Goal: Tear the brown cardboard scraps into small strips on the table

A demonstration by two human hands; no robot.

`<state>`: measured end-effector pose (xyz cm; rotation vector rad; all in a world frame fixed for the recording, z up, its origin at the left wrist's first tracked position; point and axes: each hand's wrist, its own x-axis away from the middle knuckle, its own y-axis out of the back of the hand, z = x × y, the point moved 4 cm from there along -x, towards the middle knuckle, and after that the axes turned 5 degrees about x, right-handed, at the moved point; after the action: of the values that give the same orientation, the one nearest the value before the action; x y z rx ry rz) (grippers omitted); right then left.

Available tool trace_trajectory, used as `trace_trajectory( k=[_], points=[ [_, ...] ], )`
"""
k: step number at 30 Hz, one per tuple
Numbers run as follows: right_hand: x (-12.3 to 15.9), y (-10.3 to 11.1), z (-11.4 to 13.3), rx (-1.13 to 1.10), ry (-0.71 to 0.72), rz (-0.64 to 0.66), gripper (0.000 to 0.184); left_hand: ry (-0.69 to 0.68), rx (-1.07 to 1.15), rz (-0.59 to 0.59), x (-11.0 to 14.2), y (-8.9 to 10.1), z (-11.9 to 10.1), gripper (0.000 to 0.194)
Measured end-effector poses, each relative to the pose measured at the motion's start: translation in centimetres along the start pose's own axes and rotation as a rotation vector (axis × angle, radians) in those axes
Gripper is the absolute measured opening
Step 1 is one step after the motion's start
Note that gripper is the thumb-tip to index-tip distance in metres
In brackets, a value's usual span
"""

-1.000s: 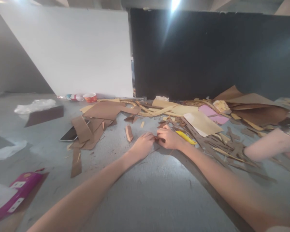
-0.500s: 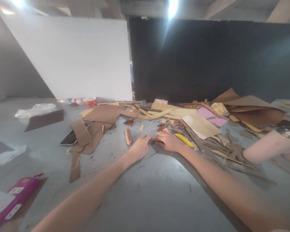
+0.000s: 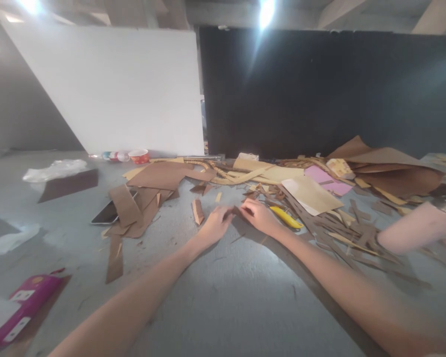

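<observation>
Moved: since half a second ago, the right hand and left hand have shifted their hold slightly, and the brown scrap now shows tilted up between them.
Left grip: nearly closed, thumb and fingers pinching the scrap's left end.
Right grip: nearly closed as well, fingertips on the scrap's right end.
Scrap: at the centre of the frame, just above the table, bridging the two hands; its exact shape is blurred.
Cup: red with a pale rim, upright at centre left by the white panel; the cup hides its inside.
Bottle: clear with a coloured label, the bottle lies on its side just left of the cup; cannot tell whether it holds anything.
Pack: at lower left, the purple pack has white tissue lying over it.
Bag: at centre left, the white bag is crumpled, contents not visible.
Phone: left of centre, the phone lies partly under brown strips.
Yellow tool: just right of the right hand, the yellow tool lies beside a heap of offcuts.
Right edge: another person's forearm rests near the offcuts.
</observation>
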<state>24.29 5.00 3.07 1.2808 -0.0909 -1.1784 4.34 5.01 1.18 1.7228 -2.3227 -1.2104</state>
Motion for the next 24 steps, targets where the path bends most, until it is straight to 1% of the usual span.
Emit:
trace_trajectory(
  k=[1, 3, 5, 9, 13, 16, 21, 24],
  points=[
    [0.0, -0.1, 0.0, -0.07, -0.055, -0.022, 0.035, 0.022, -0.007, 0.005, 0.0, 0.1, -0.2, 0.016],
    [0.0, -0.3, 0.2, -0.167, -0.128, -0.047, 0.032, 0.069, -0.017, 0.028, -0.1, 0.3, -0.5, 0.027],
    [0.1, -0.5, 0.5, -0.219, -0.161, -0.046, 0.03, 0.092, 0.008, 0.035, 0.0, 0.6, -0.7, 0.032],
    [0.3, -0.3, 0.7, -0.296, -0.2, -0.024, 0.034, 0.079, 0.078, 0.039, 0.1, 1.0, -1.0, 0.033],
    [0.2, -0.1, 0.9, -0.361, -0.207, 0.02, 0.032, 0.081, 0.067, 0.037, 0.1, 1.2, -1.2, 0.037],
    [0.2, 0.1, 1.1, -0.365, -0.209, 0.03, 0.031, 0.077, 0.052, 0.055, 0.2, 1.1, -1.3, 0.038],
    [0.3, 0.5, 1.3, -0.303, -0.189, 0.03, 0.037, 0.051, 0.053, 0.078, 0.2, 1.0, -1.6, 0.038],
    [0.4, 0.6, 1.2, -0.312, -0.174, 0.017, 0.039, 0.048, 0.054, 0.103, 0.2, 0.9, -1.8, 0.039]
  ],
)
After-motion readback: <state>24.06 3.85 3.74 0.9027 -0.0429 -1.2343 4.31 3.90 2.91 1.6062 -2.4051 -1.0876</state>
